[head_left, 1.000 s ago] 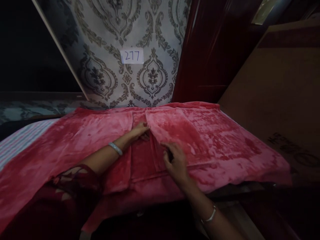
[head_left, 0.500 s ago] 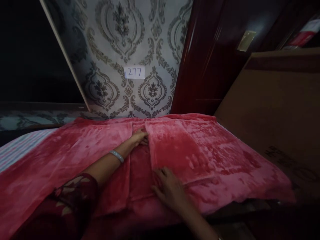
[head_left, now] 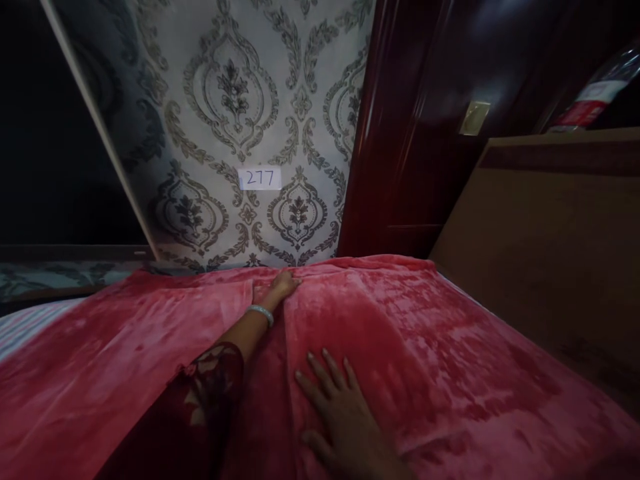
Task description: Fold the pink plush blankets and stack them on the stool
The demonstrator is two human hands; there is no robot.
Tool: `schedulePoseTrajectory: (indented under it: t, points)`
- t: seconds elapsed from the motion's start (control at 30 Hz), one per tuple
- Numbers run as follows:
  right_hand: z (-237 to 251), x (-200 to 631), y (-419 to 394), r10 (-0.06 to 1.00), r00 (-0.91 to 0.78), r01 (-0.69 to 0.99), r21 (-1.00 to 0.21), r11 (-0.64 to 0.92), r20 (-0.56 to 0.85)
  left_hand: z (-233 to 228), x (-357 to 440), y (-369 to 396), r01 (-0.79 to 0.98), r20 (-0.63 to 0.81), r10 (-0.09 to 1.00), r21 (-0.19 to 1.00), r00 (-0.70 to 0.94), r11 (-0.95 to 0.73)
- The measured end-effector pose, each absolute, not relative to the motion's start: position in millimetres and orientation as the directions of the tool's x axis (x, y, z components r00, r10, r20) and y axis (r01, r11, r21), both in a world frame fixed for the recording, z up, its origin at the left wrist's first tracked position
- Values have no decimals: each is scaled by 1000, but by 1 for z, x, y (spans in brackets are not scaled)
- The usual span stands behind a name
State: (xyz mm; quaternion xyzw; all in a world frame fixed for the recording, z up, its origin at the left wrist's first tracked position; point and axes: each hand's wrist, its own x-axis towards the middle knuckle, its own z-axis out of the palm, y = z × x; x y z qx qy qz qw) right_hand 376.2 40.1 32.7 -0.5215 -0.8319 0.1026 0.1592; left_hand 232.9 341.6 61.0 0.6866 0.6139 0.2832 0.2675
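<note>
Smoothing a red plush blanket (head_left: 425, 373) looks like the step in hand, with the upper fold being laid flat. The right hand (head_left: 347, 417) rests palm down on the blanket's right flap (head_left: 370, 340), close to its inner edge; the fingers are spread and this grip is open, holding nothing. The left arm, in a dark red sleeve (head_left: 220, 377), reaches across the blanket's middle strip (head_left: 267, 400). Past a pale bracelet (head_left: 263, 313), the left hand (head_left: 284, 285) is near the blanket's far edge, at the inner corner of the right flap; its fingers are bent, but I cannot tell whether that grip pinches the fabric. The next move, I judge, calls for light, flat pressure along the inner edge, with the far corner steadied so the soft pile does not drag or crease

Left of the blanket a striped cloth (head_left: 30, 323) shows, while a cardboard box (head_left: 545, 247) crowds its right side and could limit the arm there. Behind the blanket's far edge, the patterned wall (head_left: 305, 107) leaves the left hand little room beyond. On it, above the blanket's middle, is a paper label (head_left: 260, 178) reading 277
</note>
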Motion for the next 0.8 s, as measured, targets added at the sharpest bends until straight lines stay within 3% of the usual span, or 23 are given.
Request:
schedulePoseTrajectory:
  t: [0.2,0.33,0.43,0.5,0.6,0.7,0.8]
  points:
    - [23,379,47,888,-458,791,-442,424,34,47,230,345,883,59,998,466,37,-61]
    - [33,387,47,872,-490,750,-507,425,6,63,229,346,925,63,992,358,110,-125]
    - [58,401,58,875,-482,726,-540,426,42,82,238,331,932,159,970,285,183,-223]
    - [80,415,79,926,-351,776,-511,370,137,88,248,313,920,236,936,235,260,-314]
    - [101,434,130,955,-167,901,-356,249,247,85,259,283,879,244,879,151,409,-451]
    - [89,445,175,980,12,973,-227,34,199,68,260,264,864,143,863,70,485,-498]
    - [55,449,195,991,75,984,-170,-56,111,49,253,259,881,106,879,44,465,-471]
